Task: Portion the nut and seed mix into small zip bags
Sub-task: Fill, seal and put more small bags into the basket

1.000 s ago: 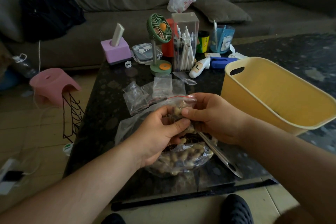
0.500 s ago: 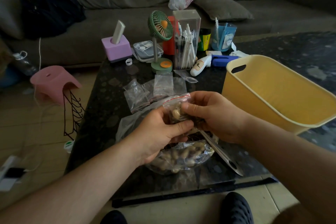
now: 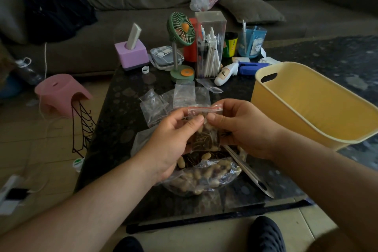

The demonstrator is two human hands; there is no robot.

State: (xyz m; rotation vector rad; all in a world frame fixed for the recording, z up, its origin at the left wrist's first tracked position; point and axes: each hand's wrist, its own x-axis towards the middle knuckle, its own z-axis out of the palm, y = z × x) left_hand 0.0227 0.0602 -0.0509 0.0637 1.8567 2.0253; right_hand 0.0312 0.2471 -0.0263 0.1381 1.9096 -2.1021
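Both hands hold one small zip bag (image 3: 205, 127) above the big clear bag of nuts and seeds (image 3: 204, 174), which lies on the dark table (image 3: 122, 112). The left hand (image 3: 173, 139) pinches the small bag near its red strip with thumb and fingers, and the right hand (image 3: 241, 129) pinches the other side of the same top edge. The small bag is already partly filled with peanuts and seeds. A metal scoop (image 3: 249, 172) rests with one end in the big bag, on its right side. Behind the big bag lie several empty zip bags (image 3: 169, 100), flat on the table. To the right of the big bag stands a yellow basket (image 3: 306, 108).
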